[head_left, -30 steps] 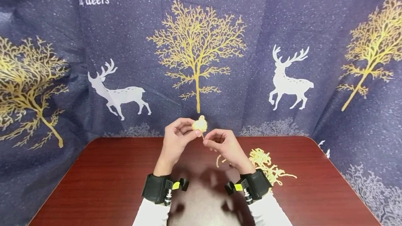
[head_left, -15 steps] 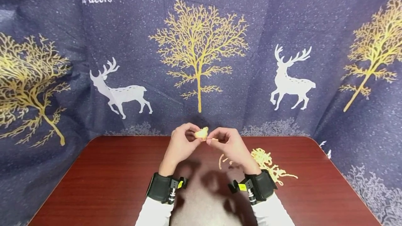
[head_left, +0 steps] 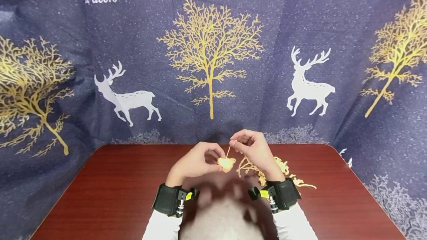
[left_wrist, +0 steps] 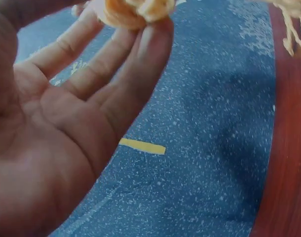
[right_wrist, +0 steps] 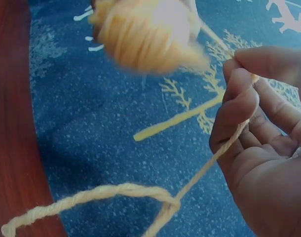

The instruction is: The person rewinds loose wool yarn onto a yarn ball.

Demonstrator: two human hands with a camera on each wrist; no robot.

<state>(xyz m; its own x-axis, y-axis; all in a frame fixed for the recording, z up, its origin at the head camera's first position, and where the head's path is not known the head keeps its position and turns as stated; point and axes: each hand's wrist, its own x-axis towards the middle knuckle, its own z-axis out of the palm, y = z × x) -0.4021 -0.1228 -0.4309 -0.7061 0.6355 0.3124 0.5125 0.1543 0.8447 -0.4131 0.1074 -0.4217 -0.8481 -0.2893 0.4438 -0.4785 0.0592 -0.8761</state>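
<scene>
A small ball of pale yellow yarn (head_left: pixel 226 164) is held between the thumb and fingers of my left hand (head_left: pixel 195 161), above the table. From the ball a short taut strand (head_left: pixel 228 152) runs up to my right hand (head_left: pixel 255 151), which pinches it between thumb and fingertips. In the right wrist view the wound ball (right_wrist: pixel 145 42) is blurred, and a loose tail of yarn (right_wrist: pixel 205 170) hangs below the right hand (right_wrist: pixel 266 133). The left wrist view shows only the ball's lower part (left_wrist: pixel 135 14) at the fingertips.
A tangled heap of yarn (head_left: pixel 301 183) lies on the red-brown table (head_left: pixel 110 184), partly hidden behind the right wrist. A dark blue cloth (head_left: pixel 267 95) with deer and trees hangs just past the table's far edge. Each wrist wears a black strap (head_left: pixel 165 200).
The right hand has risen and moved right, drawing the strand upward. The left hand has come lower and tilted over with the ball. More yarn hangs below the right hand.
</scene>
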